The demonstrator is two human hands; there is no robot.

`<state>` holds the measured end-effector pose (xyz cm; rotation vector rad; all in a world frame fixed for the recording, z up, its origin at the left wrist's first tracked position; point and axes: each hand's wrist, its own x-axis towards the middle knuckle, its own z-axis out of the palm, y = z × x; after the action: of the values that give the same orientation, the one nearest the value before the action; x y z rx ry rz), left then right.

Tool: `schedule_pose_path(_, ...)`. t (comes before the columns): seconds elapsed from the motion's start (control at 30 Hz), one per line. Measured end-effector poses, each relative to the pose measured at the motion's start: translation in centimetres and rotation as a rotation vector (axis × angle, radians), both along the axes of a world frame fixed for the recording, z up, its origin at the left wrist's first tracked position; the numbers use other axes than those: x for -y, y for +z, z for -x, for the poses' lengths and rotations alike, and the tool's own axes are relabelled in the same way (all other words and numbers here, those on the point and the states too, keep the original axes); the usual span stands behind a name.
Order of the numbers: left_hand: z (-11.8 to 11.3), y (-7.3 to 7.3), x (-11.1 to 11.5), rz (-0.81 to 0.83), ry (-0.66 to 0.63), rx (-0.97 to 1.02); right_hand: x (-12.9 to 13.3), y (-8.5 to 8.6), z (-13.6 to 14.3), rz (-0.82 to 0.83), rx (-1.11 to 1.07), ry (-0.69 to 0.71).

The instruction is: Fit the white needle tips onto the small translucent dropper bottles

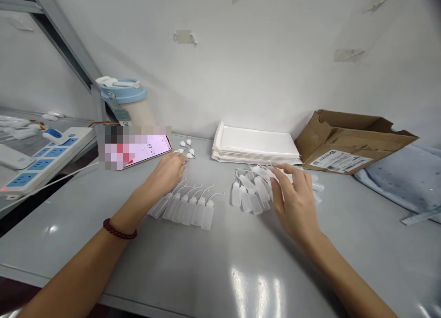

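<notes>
Two bare hands work over a grey counter (206, 272), each at a different group of small white or clear parts. The left hand (165, 173), palm down, reaches toward the counter's back edge, its fingertips right by a few small white caps (188, 142); the fingers hide its grip, so I cannot tell whether it pinches one. A dark red bracelet (120, 231) circles that wrist.

Just nearer the front edge, partly covered by the left hand, lies a row of translucent bottles (191, 210), side by side, their thin bent tips pointing toward the back edge. The right hand (296, 198) is above a loose pile of similar bottles (255, 201), right of the row; its grip is spread, thumb apart from forefinger, and whether a fingertip touches a bottle I cannot tell.

Along the back edge, behind the pile, is a stack of white envelopes (258, 141), with an open cardboard box (347, 139) beside it. Grey-blue cloth (403, 180) lies toward the back right corner. Toward the back left corner are a phone (148, 148), a blue-lidded cup (134, 107) and a power strip (20, 179).
</notes>
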<state>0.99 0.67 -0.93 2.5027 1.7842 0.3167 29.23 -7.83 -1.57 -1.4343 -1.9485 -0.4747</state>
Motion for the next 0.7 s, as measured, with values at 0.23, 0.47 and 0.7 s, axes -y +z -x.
schedule_pose_path(0.23,0.3,0.1,0.0,0.022,0.042,-0.012,2.4,1.2,3.9,0.227,0.035,0.398)
schedule_pose_path(0.47,0.4,0.3,-0.1,0.036,0.084,-0.003,1.9,2.3,7.2,0.555,0.133,0.504)
schedule_pose_path(0.7,0.3,0.7,0.1,0.078,0.130,0.072,1.4,0.7,8.9,0.523,0.170,0.460)
